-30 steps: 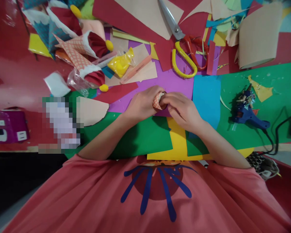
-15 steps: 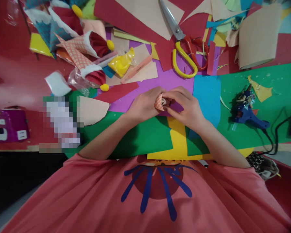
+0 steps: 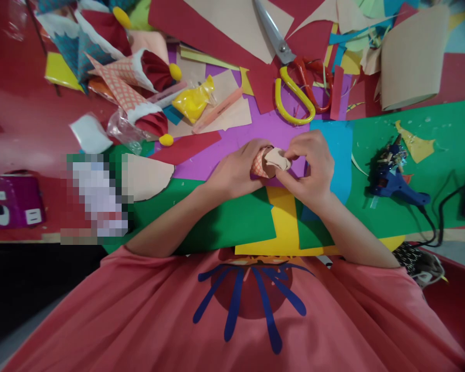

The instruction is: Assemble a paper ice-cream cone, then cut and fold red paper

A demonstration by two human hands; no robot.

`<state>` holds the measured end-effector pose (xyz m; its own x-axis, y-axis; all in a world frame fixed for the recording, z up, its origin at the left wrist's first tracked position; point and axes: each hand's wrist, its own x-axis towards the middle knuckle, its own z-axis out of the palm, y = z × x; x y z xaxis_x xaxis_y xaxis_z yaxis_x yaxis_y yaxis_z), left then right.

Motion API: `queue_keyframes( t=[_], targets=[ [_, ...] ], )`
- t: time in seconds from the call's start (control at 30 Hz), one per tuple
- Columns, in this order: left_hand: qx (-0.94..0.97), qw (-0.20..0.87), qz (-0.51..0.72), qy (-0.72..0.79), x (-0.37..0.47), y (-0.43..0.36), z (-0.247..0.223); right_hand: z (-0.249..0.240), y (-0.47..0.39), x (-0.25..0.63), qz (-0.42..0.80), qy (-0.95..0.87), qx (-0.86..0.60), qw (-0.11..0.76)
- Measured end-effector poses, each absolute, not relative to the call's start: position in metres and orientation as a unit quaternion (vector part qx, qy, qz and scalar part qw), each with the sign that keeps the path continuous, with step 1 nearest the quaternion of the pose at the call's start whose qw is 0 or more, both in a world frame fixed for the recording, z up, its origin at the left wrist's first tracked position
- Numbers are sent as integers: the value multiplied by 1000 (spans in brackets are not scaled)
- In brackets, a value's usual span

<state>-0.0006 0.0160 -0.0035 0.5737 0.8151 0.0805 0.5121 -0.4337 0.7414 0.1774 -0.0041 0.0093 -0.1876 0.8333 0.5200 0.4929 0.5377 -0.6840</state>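
A small paper cone (image 3: 259, 164) with an orange-and-white lattice pattern lies in my left hand (image 3: 234, 168), fingers wrapped round it and its mouth facing right. At that mouth, a crumpled beige piece of paper (image 3: 278, 159) sticks out. My right hand (image 3: 312, 168) pinches the beige paper between thumb and fingers. Two similar orange cones (image 3: 129, 72) with white rims, dark red fillings and yellow tips rest at the upper left. Beside them is a yellow plastic-wrapped bundle (image 3: 194, 101).
Large scissors (image 3: 290, 67) lie beyond my hands among paper scraps. A blue glue gun (image 3: 401, 183) with a cord rests on green sheet (image 3: 445, 150) at right. A beige paper roll (image 3: 414, 59) stands at upper right. A purple power strip (image 3: 15, 201) sits at left.
My right hand has moved slightly right and up, away from the cone's mouth. The crumpled beige paper now shows between the cone and my right fingers. My left hand still holds the cone.
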Motion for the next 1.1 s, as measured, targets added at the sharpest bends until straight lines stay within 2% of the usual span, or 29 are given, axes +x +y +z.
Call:
queue_keyframes(
  t=[0.13, 0.23, 0.43, 0.6, 0.9, 1.1],
  targets=[
    [818, 351, 246, 383, 0, 12, -8, 4, -9, 169, 249, -675, -443, 535],
    [811, 373, 260, 369, 1, 10, -8, -1, -11, 164, 284, -629, -467, 553],
    [791, 416, 286, 346, 2, 9, -1, -6, -12, 165, 283, -642, -482, 525],
    [796, 405, 306, 329, 1, 12, -3, 2, -8, 173, 231, -721, -451, 472],
    [804, 390, 295, 338, -2, 15, -5, 16, 0, 182, 235, -802, -404, 374],
    [799, 372, 331, 336, -7, 21, -9, 25, 0, 184, 268, -803, -373, 380]
  ],
)
